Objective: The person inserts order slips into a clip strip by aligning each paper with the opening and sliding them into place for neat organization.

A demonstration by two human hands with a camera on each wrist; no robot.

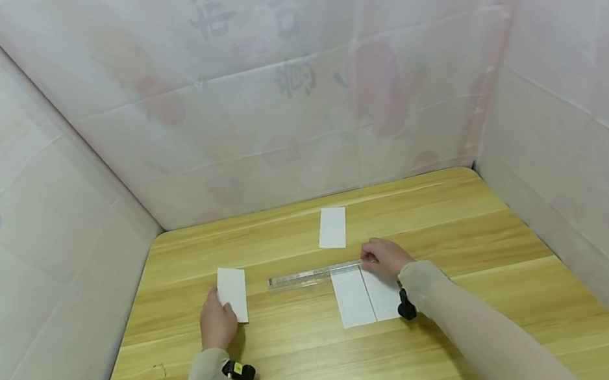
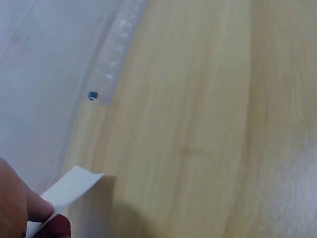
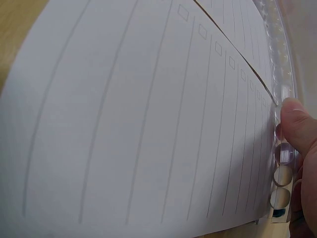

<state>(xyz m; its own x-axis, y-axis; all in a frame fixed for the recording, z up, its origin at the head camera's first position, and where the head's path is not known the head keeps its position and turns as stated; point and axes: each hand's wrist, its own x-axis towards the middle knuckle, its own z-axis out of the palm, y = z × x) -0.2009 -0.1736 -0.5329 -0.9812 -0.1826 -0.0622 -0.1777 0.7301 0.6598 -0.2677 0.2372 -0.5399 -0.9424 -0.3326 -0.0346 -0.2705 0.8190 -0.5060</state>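
My left hand pinches a small white paper sheet between thumb and fingers, and the left wrist view shows one corner curling up. A clear plastic strip with a row of round shapes lies across the middle of the table. At its right end, my right hand grips it, with the thumb on the strip in the right wrist view. Two lined sheets, a left one and a right one, lie side by side with their top edges at the strip. Checkbox squares line one sheet's edge.
Another white sheet lies farther back on the wooden table. Pale printed cloth walls stand behind the table and along both sides.
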